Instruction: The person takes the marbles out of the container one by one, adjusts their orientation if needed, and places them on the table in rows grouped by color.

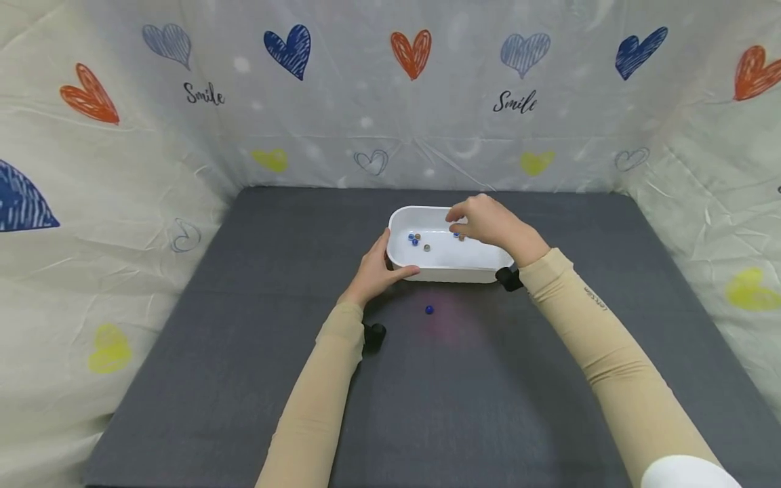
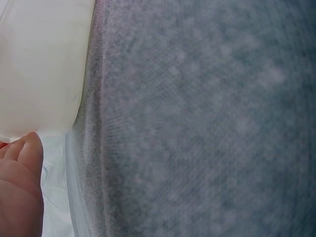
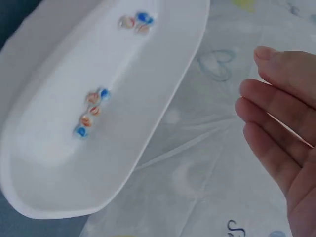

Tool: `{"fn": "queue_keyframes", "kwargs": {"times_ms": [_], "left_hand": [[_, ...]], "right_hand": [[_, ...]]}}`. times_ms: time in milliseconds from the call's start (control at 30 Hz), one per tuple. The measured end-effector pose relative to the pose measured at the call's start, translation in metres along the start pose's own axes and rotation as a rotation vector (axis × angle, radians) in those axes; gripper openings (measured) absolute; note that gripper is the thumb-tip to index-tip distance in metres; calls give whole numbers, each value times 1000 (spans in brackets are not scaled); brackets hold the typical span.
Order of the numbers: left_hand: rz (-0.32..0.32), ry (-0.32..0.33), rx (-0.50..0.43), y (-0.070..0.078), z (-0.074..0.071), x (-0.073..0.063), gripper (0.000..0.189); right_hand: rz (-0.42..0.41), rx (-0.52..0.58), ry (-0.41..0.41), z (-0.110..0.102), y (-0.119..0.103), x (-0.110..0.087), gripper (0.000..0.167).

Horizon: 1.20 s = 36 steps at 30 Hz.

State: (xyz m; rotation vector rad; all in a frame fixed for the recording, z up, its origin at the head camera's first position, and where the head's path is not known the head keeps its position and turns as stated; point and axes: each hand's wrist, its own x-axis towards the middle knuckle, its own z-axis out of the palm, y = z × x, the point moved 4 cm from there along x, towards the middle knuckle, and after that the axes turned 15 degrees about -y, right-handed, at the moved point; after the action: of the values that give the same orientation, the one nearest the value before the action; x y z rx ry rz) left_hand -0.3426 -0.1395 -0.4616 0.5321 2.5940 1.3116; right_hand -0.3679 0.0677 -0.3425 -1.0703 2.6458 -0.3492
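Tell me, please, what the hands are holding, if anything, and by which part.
The left hand holds the white container at its near left corner; the right hand, above it, holds nothing visible.

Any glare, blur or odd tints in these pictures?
Head: a pinkish patch tints the table beside the blue marble; soft shadow falls left of the right sleeve. Left wrist: table blurred and mottled, white tray washed out. Right wrist: marbles slightly soft.
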Motion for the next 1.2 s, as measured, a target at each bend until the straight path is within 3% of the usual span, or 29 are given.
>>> {"fn": "queue_keyframes", "kwargs": {"times_ms": [267, 633, 900, 1200], "left_hand": [[11, -1, -8, 1, -1, 0, 114], [41, 2, -23, -3, 1, -4, 114], [52, -3, -6, 2, 1, -5, 113], [55, 8, 4, 1, 0, -8, 112]], "right_hand": [[102, -37, -36, -9, 21, 32, 18], [285, 62, -163, 18, 52, 62, 18], [331, -109, -236, 31, 59, 71, 2], [335, -290, -330, 42, 46, 81, 14]]}}
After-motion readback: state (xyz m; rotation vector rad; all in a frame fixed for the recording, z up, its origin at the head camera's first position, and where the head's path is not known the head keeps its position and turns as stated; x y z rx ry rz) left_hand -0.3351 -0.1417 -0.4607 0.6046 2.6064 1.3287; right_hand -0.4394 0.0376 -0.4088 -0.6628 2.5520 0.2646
